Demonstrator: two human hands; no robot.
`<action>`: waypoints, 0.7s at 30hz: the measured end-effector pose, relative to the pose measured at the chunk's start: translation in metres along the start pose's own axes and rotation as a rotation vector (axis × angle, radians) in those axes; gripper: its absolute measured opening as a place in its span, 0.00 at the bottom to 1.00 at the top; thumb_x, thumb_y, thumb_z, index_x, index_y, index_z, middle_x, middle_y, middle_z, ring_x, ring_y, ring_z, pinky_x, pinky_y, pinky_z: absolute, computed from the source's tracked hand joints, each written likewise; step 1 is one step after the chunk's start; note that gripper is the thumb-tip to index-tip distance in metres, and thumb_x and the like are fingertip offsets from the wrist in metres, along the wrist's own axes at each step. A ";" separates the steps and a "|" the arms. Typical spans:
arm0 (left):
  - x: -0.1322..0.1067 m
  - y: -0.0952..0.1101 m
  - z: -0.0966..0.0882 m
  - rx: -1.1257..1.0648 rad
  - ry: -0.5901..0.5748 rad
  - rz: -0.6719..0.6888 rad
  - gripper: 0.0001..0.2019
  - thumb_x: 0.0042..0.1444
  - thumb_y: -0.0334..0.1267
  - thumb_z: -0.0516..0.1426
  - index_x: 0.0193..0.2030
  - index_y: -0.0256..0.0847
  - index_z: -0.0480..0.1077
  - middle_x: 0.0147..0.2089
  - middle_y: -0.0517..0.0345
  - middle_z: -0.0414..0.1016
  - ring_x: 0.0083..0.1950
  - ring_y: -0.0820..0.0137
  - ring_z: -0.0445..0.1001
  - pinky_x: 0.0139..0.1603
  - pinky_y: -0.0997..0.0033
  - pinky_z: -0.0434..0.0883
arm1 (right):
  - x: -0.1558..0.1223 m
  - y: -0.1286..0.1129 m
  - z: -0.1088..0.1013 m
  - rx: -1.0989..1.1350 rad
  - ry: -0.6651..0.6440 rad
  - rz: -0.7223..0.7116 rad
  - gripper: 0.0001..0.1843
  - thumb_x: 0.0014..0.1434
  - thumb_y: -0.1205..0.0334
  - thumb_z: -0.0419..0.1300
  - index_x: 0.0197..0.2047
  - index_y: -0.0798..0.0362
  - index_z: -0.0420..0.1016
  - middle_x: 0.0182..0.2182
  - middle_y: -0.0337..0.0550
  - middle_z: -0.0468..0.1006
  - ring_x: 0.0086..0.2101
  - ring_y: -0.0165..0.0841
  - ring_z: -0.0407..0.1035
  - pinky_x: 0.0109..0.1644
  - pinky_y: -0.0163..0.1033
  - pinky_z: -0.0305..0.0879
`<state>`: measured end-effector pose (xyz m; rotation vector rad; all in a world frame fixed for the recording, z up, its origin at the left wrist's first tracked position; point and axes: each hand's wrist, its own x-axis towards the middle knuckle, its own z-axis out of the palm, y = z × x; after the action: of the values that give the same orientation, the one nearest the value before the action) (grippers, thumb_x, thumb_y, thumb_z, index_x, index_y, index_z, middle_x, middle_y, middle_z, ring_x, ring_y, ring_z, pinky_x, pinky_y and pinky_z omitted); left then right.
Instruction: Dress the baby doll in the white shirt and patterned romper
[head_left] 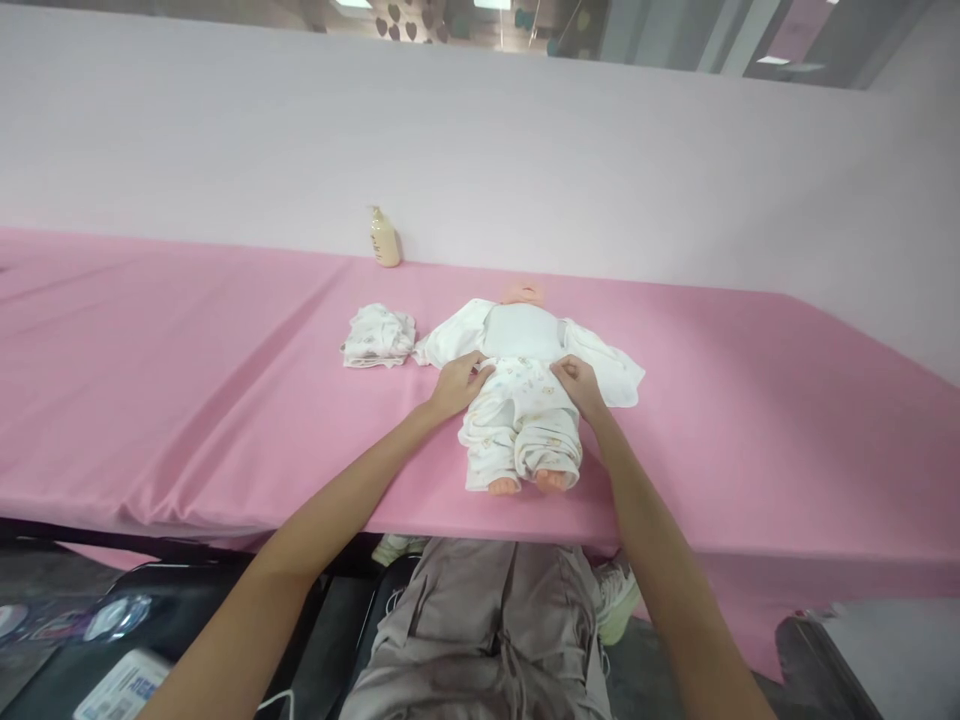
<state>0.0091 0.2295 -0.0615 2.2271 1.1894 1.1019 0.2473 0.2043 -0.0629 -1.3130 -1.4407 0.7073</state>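
A baby doll lies on its back on the pink table cover, head towards the wall, bare feet towards me. It wears printed white trousers and an open white top spread under it. My left hand pinches the trousers' waistband at the doll's left-hand side as I see it. My right hand grips the waistband on the other side, fingers curled. Both hands rest at the doll's hips.
A crumpled white printed garment lies just left of the doll. A cream pump bottle stands by the wall behind it. The table's front edge runs right under the doll's feet. Dark bags and packets sit on the floor at lower left.
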 end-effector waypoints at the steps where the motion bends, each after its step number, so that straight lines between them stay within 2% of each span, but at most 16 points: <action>1: 0.003 -0.001 0.004 -0.006 0.027 -0.037 0.14 0.58 0.48 0.49 0.35 0.40 0.65 0.35 0.57 0.72 0.35 0.68 0.69 0.40 0.69 0.64 | 0.000 0.001 0.003 -0.049 0.046 -0.021 0.14 0.50 0.50 0.56 0.25 0.51 0.62 0.19 0.35 0.63 0.24 0.28 0.57 0.29 0.35 0.55; 5: 0.012 -0.008 0.021 -0.093 0.116 -0.197 0.12 0.57 0.47 0.51 0.30 0.41 0.60 0.26 0.63 0.64 0.29 0.72 0.62 0.33 0.73 0.59 | 0.001 0.002 0.010 -0.160 0.152 0.019 0.13 0.53 0.50 0.52 0.25 0.50 0.60 0.16 0.33 0.57 0.22 0.28 0.53 0.28 0.35 0.52; 8: 0.015 -0.013 0.029 -0.210 0.100 -0.276 0.12 0.56 0.46 0.51 0.29 0.41 0.58 0.23 0.65 0.57 0.27 0.74 0.57 0.30 0.74 0.57 | 0.001 0.003 0.010 -0.153 0.159 0.090 0.12 0.52 0.50 0.52 0.26 0.49 0.60 0.16 0.32 0.57 0.21 0.28 0.52 0.27 0.35 0.51; 11: 0.015 -0.016 0.030 -0.271 0.067 -0.268 0.15 0.56 0.48 0.50 0.25 0.41 0.54 0.23 0.66 0.54 0.27 0.74 0.54 0.29 0.74 0.55 | 0.001 0.004 0.010 -0.142 0.184 0.108 0.15 0.51 0.48 0.54 0.24 0.50 0.60 0.16 0.34 0.59 0.22 0.29 0.54 0.27 0.35 0.52; 14: 0.013 -0.015 0.027 -0.258 0.028 -0.255 0.19 0.56 0.51 0.49 0.22 0.40 0.54 0.23 0.64 0.55 0.27 0.74 0.54 0.28 0.73 0.53 | 0.000 0.005 0.009 -0.185 0.205 0.078 0.20 0.51 0.46 0.52 0.19 0.50 0.53 0.16 0.34 0.54 0.22 0.28 0.50 0.27 0.35 0.49; 17: 0.010 -0.013 0.024 -0.289 -0.018 -0.277 0.21 0.55 0.53 0.49 0.20 0.39 0.54 0.21 0.63 0.54 0.26 0.74 0.53 0.27 0.73 0.52 | 0.000 0.005 0.008 -0.276 0.168 0.037 0.23 0.54 0.46 0.49 0.17 0.51 0.46 0.16 0.35 0.48 0.22 0.27 0.46 0.27 0.37 0.45; 21: 0.009 -0.014 0.022 -0.339 -0.042 -0.277 0.24 0.54 0.54 0.51 0.18 0.39 0.51 0.19 0.64 0.48 0.24 0.76 0.48 0.24 0.73 0.48 | -0.002 0.003 0.006 -0.286 0.109 0.061 0.25 0.55 0.44 0.48 0.18 0.51 0.45 0.17 0.35 0.47 0.22 0.27 0.45 0.27 0.37 0.43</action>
<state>0.0214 0.2456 -0.0801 1.7636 1.1540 1.0486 0.2429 0.2045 -0.0677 -1.5962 -1.4557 0.4720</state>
